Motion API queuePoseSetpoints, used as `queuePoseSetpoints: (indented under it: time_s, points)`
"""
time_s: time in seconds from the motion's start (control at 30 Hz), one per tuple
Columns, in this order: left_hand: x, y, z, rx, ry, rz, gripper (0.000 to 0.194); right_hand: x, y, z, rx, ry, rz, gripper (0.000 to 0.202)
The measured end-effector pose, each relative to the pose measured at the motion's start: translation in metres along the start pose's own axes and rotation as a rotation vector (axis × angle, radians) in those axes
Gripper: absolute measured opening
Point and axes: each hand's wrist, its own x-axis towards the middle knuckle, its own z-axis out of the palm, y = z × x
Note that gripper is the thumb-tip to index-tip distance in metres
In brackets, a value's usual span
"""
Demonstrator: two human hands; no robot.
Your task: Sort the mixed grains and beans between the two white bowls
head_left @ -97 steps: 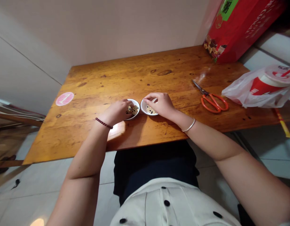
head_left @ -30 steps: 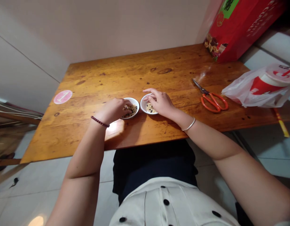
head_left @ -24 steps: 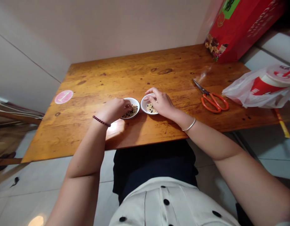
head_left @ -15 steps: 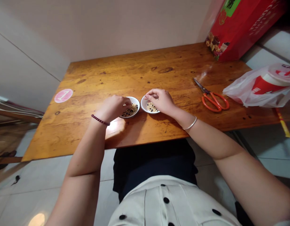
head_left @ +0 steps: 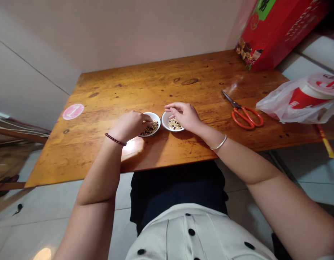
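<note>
Two small white bowls stand side by side on the wooden table, both holding pale yellow beans mixed with black ones. Over the left bowl point(head_left: 157, 118), my left hand point(head_left: 131, 124) reaches in from the left with its fingers curled together low near the beans point(head_left: 151, 128). What those fingertips pinch, if anything, is hidden. My right hand point(head_left: 186, 115) hovers above the right bowl point(head_left: 164, 123), its fingers stretched toward the far rim and slightly apart, with no object seen in them. Below it, more beans point(head_left: 174, 124) show in that bowl.
Orange-handled scissors point(head_left: 245, 115) lie open to the right on the table point(head_left: 145, 85). Farther right are a red and white cup point(head_left: 309, 95) in a plastic bag and a red box point(head_left: 277, 36). A round pink number sticker point(head_left: 73, 112) marks the left side.
My right hand's fingers have loosened from a pinch and straightened over the right bowl. My left hand has barely moved at the left bowl.
</note>
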Motion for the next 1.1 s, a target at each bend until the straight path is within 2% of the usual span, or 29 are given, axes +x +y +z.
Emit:
queuePoseSetpoints:
  time_s: [0.17, 0.43, 0.53, 0.63, 0.77, 0.93, 1.1]
  points:
    - [-0.001, 0.004, -0.004, -0.046, 0.008, -0.029, 0.031, -0.001, -0.006, -0.003, -0.093, 0.046, 0.036, 0.031]
    - [-0.002, 0.004, -0.003, -0.076, 0.029, -0.017, 0.027, 0.002, 0.007, 0.001, -0.018, 0.071, -0.015, 0.019]
    - [-0.001, 0.002, -0.003, -0.094, 0.026, -0.011, 0.027, 0.001, 0.002, 0.001, -0.043, 0.052, -0.013, 0.017]
    - [0.0, 0.002, -0.004, -0.116, 0.031, -0.007, 0.028, -0.001, -0.008, -0.001, -0.165, 0.033, -0.044, 0.015]
    - [0.0, 0.006, -0.006, -0.208, 0.091, 0.07, 0.027, -0.006, -0.016, -0.003, -0.329, 0.048, -0.145, 0.014]
    - [0.0, 0.013, -0.005, -0.332, 0.195, 0.196, 0.025, -0.012, -0.017, -0.001, -0.392, 0.018, -0.27, 0.014]
    - [0.001, 0.015, -0.002, -0.361, 0.211, 0.218, 0.025, -0.014, -0.017, -0.002, -0.429, -0.055, -0.279, 0.012]
